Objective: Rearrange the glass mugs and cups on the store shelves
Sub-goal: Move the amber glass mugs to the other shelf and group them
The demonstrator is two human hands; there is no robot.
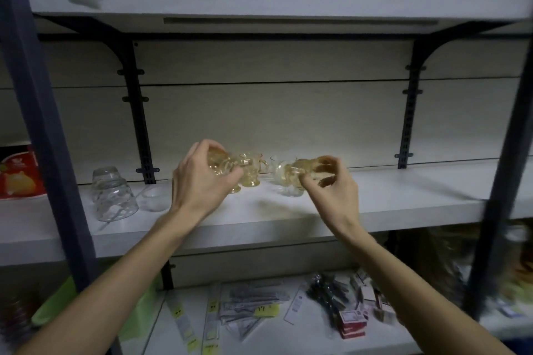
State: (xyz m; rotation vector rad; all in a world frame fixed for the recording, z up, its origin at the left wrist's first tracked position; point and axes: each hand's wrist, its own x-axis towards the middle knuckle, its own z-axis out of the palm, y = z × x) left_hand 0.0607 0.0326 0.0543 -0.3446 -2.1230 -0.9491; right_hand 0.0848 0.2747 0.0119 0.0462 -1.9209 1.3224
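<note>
Holding an amber glass cup in each hand, you are mid-placement over the middle shelf (288, 210). Your left hand (199, 179) curls round one amber cup (218, 165), and your right hand (331, 184) pinches another amber cup (300, 171), both tilted just above the shelf board. Between them an amber mug (251, 171) stands upright, with a clear glass (281, 173) beside it near your right hand. The next move, I judge, calls for setting each cup down upright without knocking those two. Farther left, stacked clear glasses (112, 196) sit upside down next to a small clear bowl (152, 198). Packets and small boxes (353, 323) crowd the lower shelf.
</note>
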